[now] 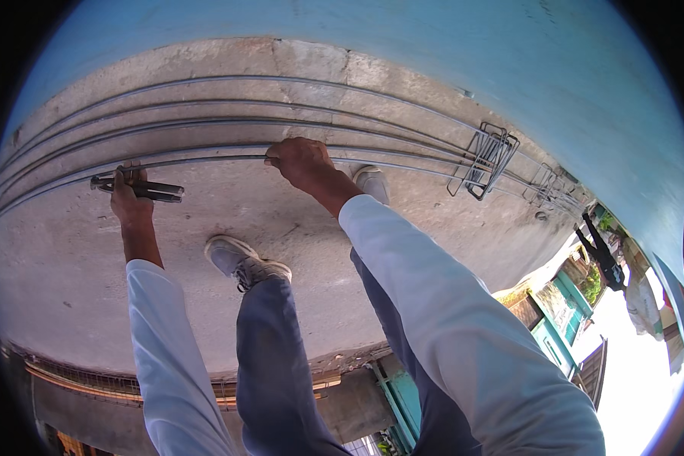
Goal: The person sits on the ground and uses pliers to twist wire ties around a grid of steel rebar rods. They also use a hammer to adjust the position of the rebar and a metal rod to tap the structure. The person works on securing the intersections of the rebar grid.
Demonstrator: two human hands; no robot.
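Several long steel rebar rods (205,121) run side by side from the left edge to the right, just above the concrete floor. My left hand (131,201) is closed around a pair of dark tying pincers (156,190), their head pointing left and handles right; its fingers are right by the nearest rod, and whether they touch it I cannot tell. My right hand (302,161) grips the nearest rod (213,159) from above, fingers wrapped round it. Farther right, a bunch of bent rectangular stirrups (485,161) sits around the rods.
A second group of stirrups (549,186) lies farther along the rods. My shoes (243,258) stand on the concrete floor (129,304) near the rods. A blue wall (509,45) rises behind. At the far right a person in dark clothes (604,254) stands near a pale sack (643,304).
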